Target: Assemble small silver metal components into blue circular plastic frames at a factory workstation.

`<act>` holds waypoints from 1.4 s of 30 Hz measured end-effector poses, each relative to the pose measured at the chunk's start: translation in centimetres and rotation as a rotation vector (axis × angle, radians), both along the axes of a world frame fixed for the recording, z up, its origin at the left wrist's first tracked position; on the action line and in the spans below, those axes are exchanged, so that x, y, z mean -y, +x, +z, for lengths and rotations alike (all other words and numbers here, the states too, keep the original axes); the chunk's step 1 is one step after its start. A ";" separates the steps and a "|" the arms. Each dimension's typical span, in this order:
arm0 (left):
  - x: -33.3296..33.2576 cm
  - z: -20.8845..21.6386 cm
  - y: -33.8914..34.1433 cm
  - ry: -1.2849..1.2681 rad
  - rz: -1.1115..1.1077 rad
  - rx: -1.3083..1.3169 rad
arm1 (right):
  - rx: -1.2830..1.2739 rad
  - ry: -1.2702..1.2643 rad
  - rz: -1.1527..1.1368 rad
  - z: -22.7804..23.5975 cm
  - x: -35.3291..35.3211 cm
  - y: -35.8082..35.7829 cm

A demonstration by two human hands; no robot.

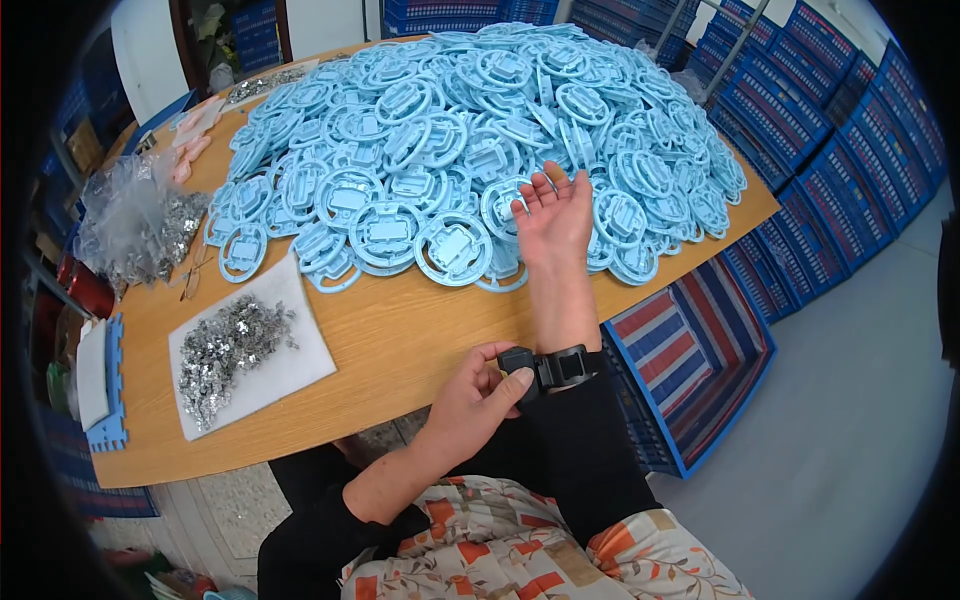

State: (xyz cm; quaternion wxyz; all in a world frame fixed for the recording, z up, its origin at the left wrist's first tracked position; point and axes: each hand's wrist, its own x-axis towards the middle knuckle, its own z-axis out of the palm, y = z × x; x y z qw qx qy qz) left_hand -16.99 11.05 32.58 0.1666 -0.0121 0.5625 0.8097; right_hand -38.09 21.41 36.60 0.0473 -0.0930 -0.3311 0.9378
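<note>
My right hand (pixel 556 215) is turned palm up with its fingers apart and slightly curled, holding nothing. It lies in front of a large heap of light blue round plastic parts (pixel 452 246), its fingertips overlapping the nearest ones in view. A black strapped device (pixel 540 372) sits around my right wrist, at the edge of the black sleeve. My left hand (pixel 465 408) reaches across and grips the boxy side of that device between thumb and fingers. Part of the device is hidden behind the left thumb and fingers.
Small shiny metal pieces (pixel 225 355) lie on a white foam sheet (pixel 300 355) at the left of the wooden table (pixel 400 340). Clear plastic bags (pixel 135 215) stand beyond it. Right of the table are a blue crate (pixel 765 360) with a striped lining and stacked blue trays (pixel 850 190).
</note>
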 end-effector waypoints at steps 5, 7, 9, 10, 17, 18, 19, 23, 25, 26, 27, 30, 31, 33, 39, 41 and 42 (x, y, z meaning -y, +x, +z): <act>0.8 0.4 -0.7 0.145 -0.144 0.288 | 0.007 0.128 0.008 -0.9 0.9 -0.5; 0.7 1.0 -0.4 0.222 -0.191 0.403 | 0.010 0.223 0.007 -0.8 1.1 -0.4; 0.6 1.5 0.1 0.143 -0.157 0.361 | 0.019 0.312 0.053 -0.7 1.3 0.1; 0.5 1.5 0.3 0.065 -0.118 0.322 | 0.005 0.314 0.054 -0.8 1.5 0.5; -0.2 0.9 1.6 -0.333 0.372 -0.285 | -0.070 0.322 0.116 -0.1 2.7 1.3; 0.2 1.7 1.1 -0.563 0.436 -0.572 | -0.072 0.323 0.112 0.0 2.7 1.3; 0.5 2.4 0.7 -0.790 0.494 -0.861 | -0.075 0.332 0.110 0.1 2.8 1.4; -0.7 3.7 0.1 -0.940 0.326 -0.991 | -0.059 0.355 0.096 0.0 2.7 1.4; -0.9 3.9 0.3 -0.905 0.289 -0.923 | -0.079 0.353 0.087 0.1 2.5 1.3; -0.9 4.1 0.4 -0.905 0.287 -0.926 | -0.097 0.354 0.077 0.1 2.4 1.3; -0.7 4.3 0.7 -0.906 0.243 -0.961 | -0.096 0.352 0.077 0.0 2.4 1.3; -0.7 4.6 1.5 -0.963 0.181 -1.021 | -0.092 0.370 0.083 -0.2 2.2 1.2; -0.7 4.7 1.7 -1.019 0.166 -1.046 | -0.079 0.360 0.084 -0.2 2.0 1.1; -0.7 5.0 1.5 -1.029 0.162 -1.063 | -0.065 0.350 0.081 -0.3 1.4 1.0; 1.3 5.6 -1.3 -0.854 0.078 -1.019 | 0.012 0.118 0.081 0.1 -0.7 1.8; 3.0 6.1 -2.8 -0.980 0.191 -0.973 | -0.082 0.281 0.142 -0.4 -3.0 2.8; 4.3 6.0 -3.6 -0.982 0.199 -0.978 | -0.116 0.478 0.052 -0.3 -4.2 3.5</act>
